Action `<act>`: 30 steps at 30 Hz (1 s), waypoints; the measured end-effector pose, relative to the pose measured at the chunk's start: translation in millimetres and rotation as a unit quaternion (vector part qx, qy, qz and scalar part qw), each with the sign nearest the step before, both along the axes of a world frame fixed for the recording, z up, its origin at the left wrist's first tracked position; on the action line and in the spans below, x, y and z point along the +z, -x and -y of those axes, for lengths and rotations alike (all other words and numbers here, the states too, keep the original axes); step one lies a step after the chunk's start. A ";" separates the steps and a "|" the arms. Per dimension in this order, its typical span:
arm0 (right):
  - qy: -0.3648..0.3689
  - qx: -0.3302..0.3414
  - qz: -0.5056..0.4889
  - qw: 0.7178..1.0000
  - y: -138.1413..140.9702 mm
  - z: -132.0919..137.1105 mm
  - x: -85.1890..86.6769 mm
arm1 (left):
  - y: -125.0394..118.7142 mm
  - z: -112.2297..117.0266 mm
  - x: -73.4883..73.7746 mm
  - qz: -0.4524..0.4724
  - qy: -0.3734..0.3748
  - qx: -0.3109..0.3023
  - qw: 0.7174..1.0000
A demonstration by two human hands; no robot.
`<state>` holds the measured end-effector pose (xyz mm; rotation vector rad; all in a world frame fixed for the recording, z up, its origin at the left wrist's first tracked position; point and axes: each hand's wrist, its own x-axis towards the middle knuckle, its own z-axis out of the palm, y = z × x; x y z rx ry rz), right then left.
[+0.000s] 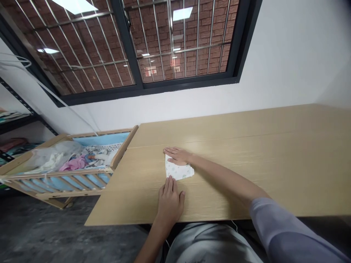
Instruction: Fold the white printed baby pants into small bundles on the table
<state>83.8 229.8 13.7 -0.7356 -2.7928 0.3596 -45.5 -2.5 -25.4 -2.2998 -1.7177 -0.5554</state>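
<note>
A small folded white cloth with a faint print (179,171) lies on the light wood-grain table (246,157), roughly triangular in outline. My right hand (177,155) rests flat on top of it, fingers pointing left, with a grey-mauve sleeve on the arm behind. My left hand (170,204) lies palm down on the table just below the cloth. Its fingertips reach the cloth's lower edge. Neither hand grips the cloth.
A wooden cot (59,174) with blue padding stands against the table's left end, holding a plastic bag, pink garments and other clothes. Dark metal shelving (16,122) stands further left. A barred window sits above the table.
</note>
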 end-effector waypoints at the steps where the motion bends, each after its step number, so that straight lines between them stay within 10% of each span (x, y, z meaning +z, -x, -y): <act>1: 0.003 -0.002 -0.006 1.000 0.5 -2.7 -0.6 | -0.4 -0.2 0.8 0.003 0.001 -0.001 1.000; 14: -0.017 -0.049 -0.052 0.997 -57.4 62.4 54.6 | 46.2 -37.2 63.6 -0.022 0.074 -0.121 0.990; 25: -0.153 -0.066 0.011 0.986 -90.1 136.3 26.4 | 46.4 -41.5 72.1 -0.003 0.087 -0.119 0.989; 30: -0.053 -0.073 0.008 0.996 -94.6 156.9 47.4 | 42.9 -21.6 88.9 0.082 0.188 -0.113 0.972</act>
